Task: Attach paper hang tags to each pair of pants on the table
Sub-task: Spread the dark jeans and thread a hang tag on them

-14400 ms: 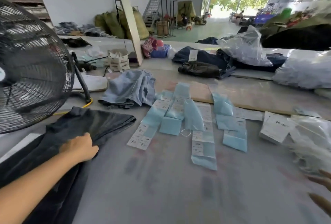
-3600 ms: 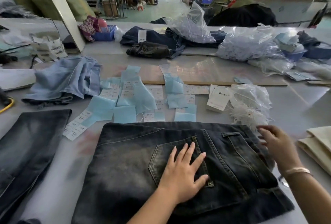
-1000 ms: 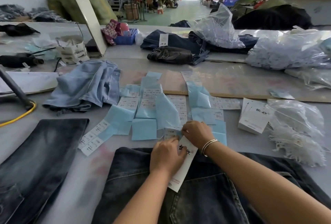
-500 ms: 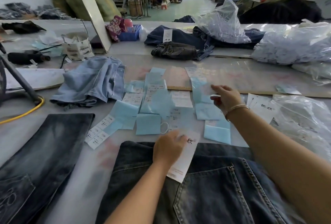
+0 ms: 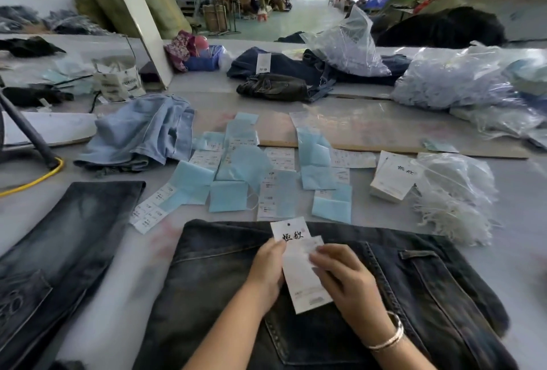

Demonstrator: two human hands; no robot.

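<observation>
Two hands meet over one white hang tag (image 5: 300, 269) in the head view. It is a long paper rectangle with a small punched hole near its top edge, dark brush-style characters below that, and faint small print near its bottom edge. It lies slightly tilted on the dark jeans (image 5: 384, 295) nearest the camera, its top edge level with the waistband. A smaller pale slip sits against the tag's upper right side, but blur hides whether it is stuck on or only laid there. The left hand (image 5: 268, 270) grips the tag's left edge, fingers curled round it. The right hand (image 5: 344, 276), with a metal bangle (image 5: 392, 337) at the wrist, pinches the tag's right edge beside the slip.

The jeans are a washed black-grey denim, spread flat on the grey table (image 5: 518, 192), back pocket and a belt loop showing. A second dark pair (image 5: 68, 236) lies to the left, apart from the first. Beyond the waistband are scattered blue sticker sheets (image 5: 228, 195) and white printed label strips (image 5: 148, 212). A stack of white tags (image 5: 392, 177) with the same characters sits to the right, touching a clear bag of white strings (image 5: 455, 192). A crumpled light blue garment (image 5: 142, 133) lies further back on the left.
</observation>
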